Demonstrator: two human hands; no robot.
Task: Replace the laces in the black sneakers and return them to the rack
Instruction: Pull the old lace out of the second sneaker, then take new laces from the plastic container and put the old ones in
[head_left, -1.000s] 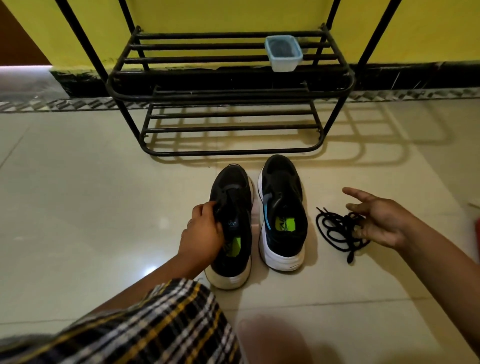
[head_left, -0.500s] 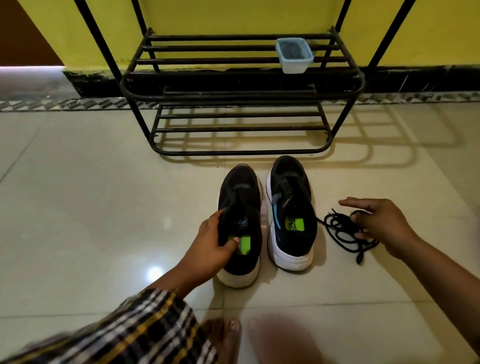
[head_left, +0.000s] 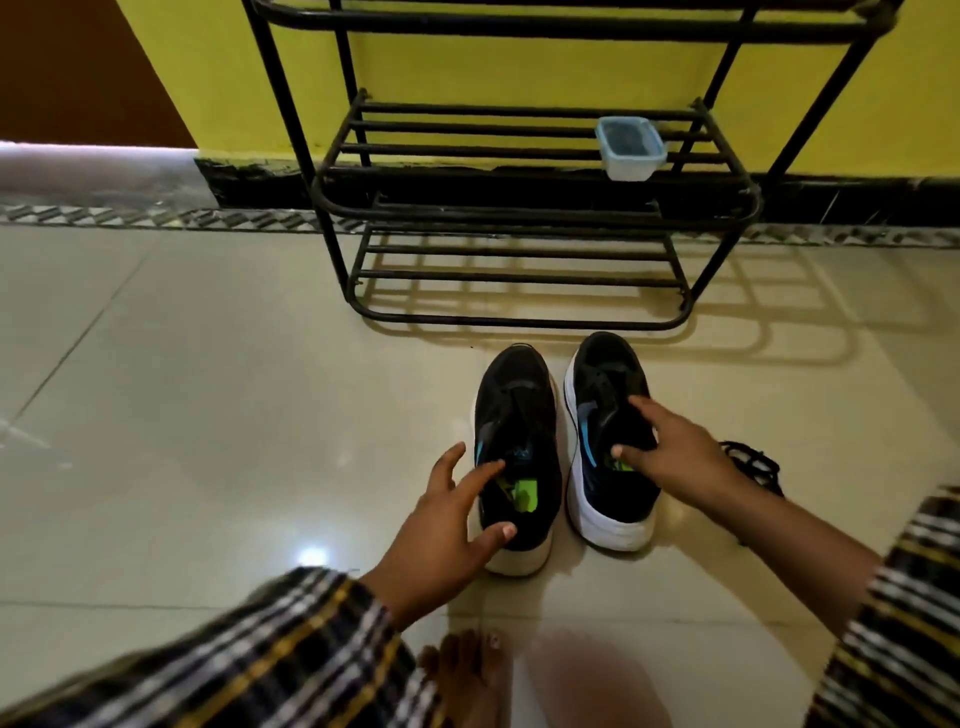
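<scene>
Early stage, my read: both black mesh sneakers with white soles sit side by side on the cream tiled floor (head_left: 208, 415), not on the black metal-bar shoe rack (head_left: 519, 317) beyond the fingertips. Left hand (head_left: 447, 525) has fingers spread, reaching over the left sneaker (head_left: 519, 415), holding nothing. Right hand (head_left: 675, 452) has loosely spread fingers resting on the right sneaker (head_left: 602, 374). Loose black laces (head_left: 753, 462) lie just right of the right hand. Lacing looks unfinished; racking remains.
</scene>
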